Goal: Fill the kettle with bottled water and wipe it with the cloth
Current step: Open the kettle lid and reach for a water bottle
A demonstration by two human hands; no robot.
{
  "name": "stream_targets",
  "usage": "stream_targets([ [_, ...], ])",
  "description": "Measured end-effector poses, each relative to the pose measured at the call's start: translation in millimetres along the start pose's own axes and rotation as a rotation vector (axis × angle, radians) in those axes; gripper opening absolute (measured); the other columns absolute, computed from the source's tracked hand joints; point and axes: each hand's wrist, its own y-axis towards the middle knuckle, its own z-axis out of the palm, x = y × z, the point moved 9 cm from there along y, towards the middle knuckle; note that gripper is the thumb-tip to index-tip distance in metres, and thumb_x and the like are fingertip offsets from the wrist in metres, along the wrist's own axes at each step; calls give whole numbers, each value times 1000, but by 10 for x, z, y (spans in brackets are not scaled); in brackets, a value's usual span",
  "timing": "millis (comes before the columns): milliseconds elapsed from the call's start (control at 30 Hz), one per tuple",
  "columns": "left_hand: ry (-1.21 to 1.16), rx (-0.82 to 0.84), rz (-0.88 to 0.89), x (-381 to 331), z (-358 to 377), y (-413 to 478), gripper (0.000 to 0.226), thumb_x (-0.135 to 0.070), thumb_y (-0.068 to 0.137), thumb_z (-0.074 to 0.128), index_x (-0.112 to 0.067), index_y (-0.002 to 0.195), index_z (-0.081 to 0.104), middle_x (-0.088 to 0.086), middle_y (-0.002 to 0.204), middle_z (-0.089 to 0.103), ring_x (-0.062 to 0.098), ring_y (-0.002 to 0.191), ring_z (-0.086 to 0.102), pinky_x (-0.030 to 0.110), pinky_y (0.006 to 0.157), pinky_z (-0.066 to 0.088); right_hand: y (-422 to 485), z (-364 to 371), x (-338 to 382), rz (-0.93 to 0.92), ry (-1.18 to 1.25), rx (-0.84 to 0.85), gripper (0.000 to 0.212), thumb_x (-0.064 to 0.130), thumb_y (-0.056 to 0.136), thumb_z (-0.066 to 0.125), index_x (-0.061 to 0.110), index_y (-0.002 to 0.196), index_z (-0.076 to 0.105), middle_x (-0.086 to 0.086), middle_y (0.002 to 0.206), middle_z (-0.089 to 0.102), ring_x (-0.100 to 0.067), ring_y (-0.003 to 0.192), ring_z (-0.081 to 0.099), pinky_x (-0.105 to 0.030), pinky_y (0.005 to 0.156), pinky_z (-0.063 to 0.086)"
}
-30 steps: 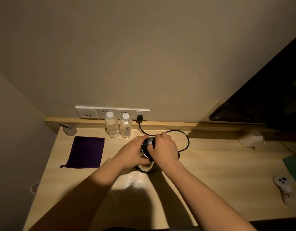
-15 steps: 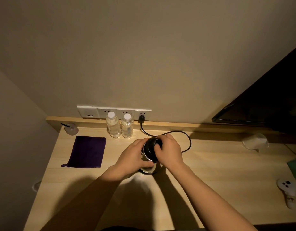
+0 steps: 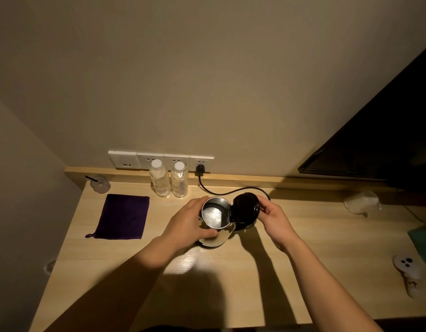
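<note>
Wooden desk bears kettle, 2 bottles, cloth.

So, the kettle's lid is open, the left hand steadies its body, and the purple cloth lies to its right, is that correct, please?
Not quite: the head view shows the purple cloth lying left of the kettle, not right. The lid is open and the left hand steadies the body.

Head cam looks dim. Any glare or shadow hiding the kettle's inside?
Head view: dim, warm light; a bright reflection sits inside the open kettle, so its water level is unreadable; forearm shadows fall on the near table, not the kettle; wide-angle bending at the edges.
</note>
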Motion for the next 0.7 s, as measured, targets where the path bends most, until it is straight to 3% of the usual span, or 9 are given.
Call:
stream_targets([
  [133, 2, 12, -17, 19, 10, -3, 109, -62, 61, 84, -35, 154, 34, -10, 151, 49, 12, 132, 52, 35, 108, 47, -33, -9, -53, 19, -23, 17, 38, 14, 104, 65, 47, 120, 76, 16, 124, 77, 5, 118, 67, -18, 93, 48],
  [233, -7, 26, -9, 15, 28, 3, 113, -60, 63, 86, -33, 157, 30, -9, 155, 45, 14, 138, 48, 34, 111, 45, -52, -69, -60, 23, -15, -20, 33, 17, 106, 62, 43, 120, 76, 14, 123, 78, 1, 120, 67, -24, 98, 50],
  [367, -54, 71, -7, 47, -46, -53, 123, -68, 62, 83, -34, 161, 19, -9, 165, 31, 12, 146, 36, 28, 116, 34, -190, -430, 97, -48, 3, -373, 28, 16, 109, 54, 36, 120, 70, 12, 120, 75, -8, 122, 66, -33, 107, 52],
  [467, -123, -71, -44, 181, -403, -127, 99, -70, 72, 75, -37, 156, 33, -12, 158, 40, 5, 134, 46, 9, 102, 35, -419, -421, 594, -249, -177, -543, 22, 21, 108, 55, 35, 120, 68, 18, 114, 72, 3, 109, 65, -31, 98, 56],
  [533, -114, -235, -66, 287, -774, -147, 77, -57, 81, 73, -32, 148, 45, -9, 145, 52, 3, 118, 55, 4, 87, 44, -522, -142, 987, -423, -292, -501, 23, 29, 105, 55, 27, 123, 70, 15, 113, 70, 2, 107, 63, -22, 94, 52],
  [633, -24, -428, -92, 404, -1327, -90, 58, -40, 88, 70, -20, 141, 54, -9, 124, 57, 10, 105, 61, 31, 88, 59, -486, 492, 1343, -530, -427, -306, 36, 40, 103, 52, 19, 126, 71, 13, 117, 68, 1, 111, 60, -11, 95, 45],
  [700, 39, -476, -106, 471, -1610, 42, 51, -30, 90, 71, -14, 136, 58, -3, 120, 57, 18, 102, 63, 40, 89, 57, -311, 942, 1376, -499, -501, -152, 37, 41, 105, 53, 21, 132, 67, 11, 126, 67, -1, 117, 59, -16, 99, 46],
])
